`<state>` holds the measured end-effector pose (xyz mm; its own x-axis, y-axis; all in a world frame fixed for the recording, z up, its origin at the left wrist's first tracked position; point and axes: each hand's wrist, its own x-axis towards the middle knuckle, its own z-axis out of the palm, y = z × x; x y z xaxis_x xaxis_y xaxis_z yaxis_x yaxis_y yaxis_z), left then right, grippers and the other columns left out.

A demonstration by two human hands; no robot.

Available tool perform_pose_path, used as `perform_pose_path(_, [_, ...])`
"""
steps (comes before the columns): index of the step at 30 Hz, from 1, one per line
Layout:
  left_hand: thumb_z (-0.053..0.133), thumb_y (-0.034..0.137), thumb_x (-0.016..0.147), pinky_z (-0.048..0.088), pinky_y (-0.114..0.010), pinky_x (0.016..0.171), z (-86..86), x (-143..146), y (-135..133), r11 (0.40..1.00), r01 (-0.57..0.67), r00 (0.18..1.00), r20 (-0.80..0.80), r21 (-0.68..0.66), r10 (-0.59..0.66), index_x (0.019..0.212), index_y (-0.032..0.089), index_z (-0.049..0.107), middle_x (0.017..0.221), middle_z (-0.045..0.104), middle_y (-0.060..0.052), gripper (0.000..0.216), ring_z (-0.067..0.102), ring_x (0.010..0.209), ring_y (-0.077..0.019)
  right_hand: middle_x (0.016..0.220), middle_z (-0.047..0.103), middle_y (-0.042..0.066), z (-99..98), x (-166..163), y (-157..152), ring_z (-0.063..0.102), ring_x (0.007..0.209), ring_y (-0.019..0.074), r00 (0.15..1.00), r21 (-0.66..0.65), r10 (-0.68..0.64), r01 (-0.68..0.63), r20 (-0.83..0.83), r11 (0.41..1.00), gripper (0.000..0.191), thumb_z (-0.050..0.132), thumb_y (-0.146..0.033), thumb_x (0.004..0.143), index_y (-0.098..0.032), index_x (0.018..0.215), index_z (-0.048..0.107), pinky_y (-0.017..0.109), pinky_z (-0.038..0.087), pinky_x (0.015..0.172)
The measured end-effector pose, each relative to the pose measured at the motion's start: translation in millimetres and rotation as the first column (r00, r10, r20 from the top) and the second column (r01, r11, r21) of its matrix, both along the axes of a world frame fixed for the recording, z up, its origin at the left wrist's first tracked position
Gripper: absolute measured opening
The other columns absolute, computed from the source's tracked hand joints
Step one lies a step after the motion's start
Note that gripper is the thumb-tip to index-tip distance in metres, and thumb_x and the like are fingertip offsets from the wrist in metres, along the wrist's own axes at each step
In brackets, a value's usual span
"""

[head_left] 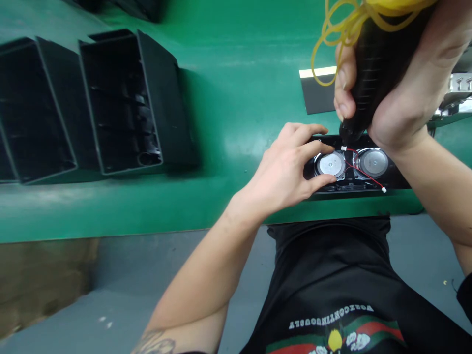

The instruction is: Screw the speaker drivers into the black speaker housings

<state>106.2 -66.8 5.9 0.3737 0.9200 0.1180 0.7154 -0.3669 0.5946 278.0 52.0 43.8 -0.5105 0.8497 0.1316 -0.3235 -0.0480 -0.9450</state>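
A black speaker housing (396, 181) lies on the green belt (228, 98) near its front edge, with two round silver speaker drivers (331, 164) and thin red wires (363, 174) inside. My left hand (291, 169) rests on the housing's left end, thumb and fingers pinching around the left driver. My right hand (401, 93) is wrapped around a black electric screwdriver (368, 73), held upright with its tip down on the housing's far edge between the drivers. A yellow coiled cord (337, 29) hangs from the tool's top.
Two empty black plastic housings (121, 103) stand side by side on the belt at the left. A dark flat card with a pale stripe (317, 91) lies behind the speaker. A metal fixture (455, 96) sits at the right edge. Grey floor lies below.
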Motion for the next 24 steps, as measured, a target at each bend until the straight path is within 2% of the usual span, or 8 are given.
perform_pose_path(3, [0.079, 0.057, 0.095, 0.045, -0.058, 0.121, -0.9, 0.2, 0.0, 1.000, 0.004, 1.000, 0.002, 0.007, -0.004, 0.126, 0.019, 0.075, 0.153, 0.062, -0.013, 0.049, 0.055, 0.139, -0.0355, 0.072, 0.063, 0.000, -1.0, -0.9, 4.0, 0.060, 0.064, 0.0203, 0.997, 0.092, 0.058, -0.053, -0.052, 0.994, 0.080, 0.091, -0.090, 0.054, -0.020, 0.088, 0.072, 0.033, 0.055, 0.052])
perform_pose_path(7, [0.079, 0.056, 0.095, 0.045, -0.058, 0.120, -1.2, -0.1, -0.4, 1.000, -0.001, 1.000, -0.013, 0.014, 0.002, 0.127, 0.018, 0.074, 0.152, 0.063, -0.014, 0.050, 0.055, 0.138, -0.0363, 0.069, 0.063, 0.001, 6.9, -5.2, -2.3, 0.059, 0.061, 0.0206, 0.996, 0.016, 0.084, -0.085, 0.017, 0.996, 0.085, 0.087, -0.098, 0.044, -0.023, 0.079, 0.065, 0.035, 0.055, 0.051])
perform_pose_path(9, [0.080, 0.056, 0.095, 0.046, -0.058, 0.119, -0.9, -0.2, -0.4, 1.000, -0.002, 1.000, -0.020, 0.013, 0.002, 0.127, 0.018, 0.074, 0.150, 0.064, -0.014, 0.051, 0.055, 0.137, -0.0364, 0.067, 0.061, -0.001, 12.9, -7.8, -9.5, 0.057, 0.057, 0.0197, 0.998, 0.020, 0.012, -0.014, 0.058, 1.000, 0.085, 0.082, -0.102, 0.048, -0.026, 0.080, 0.059, 0.035, 0.052, 0.046])
perform_pose_path(12, [0.080, 0.055, 0.094, 0.048, -0.057, 0.116, -0.3, 0.0, -0.1, 1.000, -0.006, 0.999, -0.040, 0.011, 0.007, 0.128, 0.019, 0.074, 0.146, 0.066, -0.014, 0.050, 0.057, 0.132, -0.0359, 0.068, 0.061, -0.004, 16.0, -8.1, -18.3, 0.057, 0.054, 0.0197, 0.997, 0.058, -0.070, 0.068, 0.041, 0.996, 0.081, 0.081, -0.097, 0.062, -0.028, 0.093, 0.053, 0.034, 0.048, 0.044])
perform_pose_path(15, [0.082, 0.052, 0.092, 0.049, -0.056, 0.114, 1.0, 0.3, 0.4, 1.000, -0.008, 0.998, -0.061, 0.007, 0.009, 0.126, 0.018, 0.075, 0.144, 0.066, -0.013, 0.048, 0.058, 0.128, -0.0350, 0.071, 0.062, -0.005, 10.4, -5.0, -19.9, 0.055, 0.054, 0.0186, 0.999, 0.078, -0.003, 0.001, 0.032, 0.997, 0.078, 0.077, -0.096, 0.070, -0.028, 0.100, 0.052, 0.035, 0.047, 0.045])
perform_pose_path(19, [0.081, 0.049, 0.093, 0.050, -0.053, 0.112, 3.7, 0.9, 0.8, 1.000, -0.012, 0.998, -0.065, -0.001, 0.012, 0.123, 0.019, 0.076, 0.139, 0.067, -0.012, 0.043, 0.059, 0.125, -0.0332, 0.072, 0.061, -0.005, 1.0, -2.3, -18.2, 0.049, 0.052, 0.0160, 0.999, 0.048, 0.043, -0.044, 0.031, 0.998, 0.077, 0.074, -0.098, 0.071, -0.028, 0.098, 0.053, 0.033, 0.046, 0.046])
perform_pose_path(24, [0.080, 0.047, 0.094, 0.051, -0.051, 0.110, 7.1, 1.8, 1.9, 0.999, -0.012, 0.997, -0.070, -0.033, 0.009, 0.123, 0.019, 0.076, 0.133, 0.068, -0.011, 0.040, 0.058, 0.126, -0.0325, 0.070, 0.062, -0.005, -5.9, 0.7, -22.0, 0.054, 0.053, 0.0193, 0.997, 0.085, 0.077, -0.077, 0.011, 0.993, 0.075, 0.067, -0.101, 0.076, -0.029, 0.095, 0.055, 0.035, 0.047, 0.053])
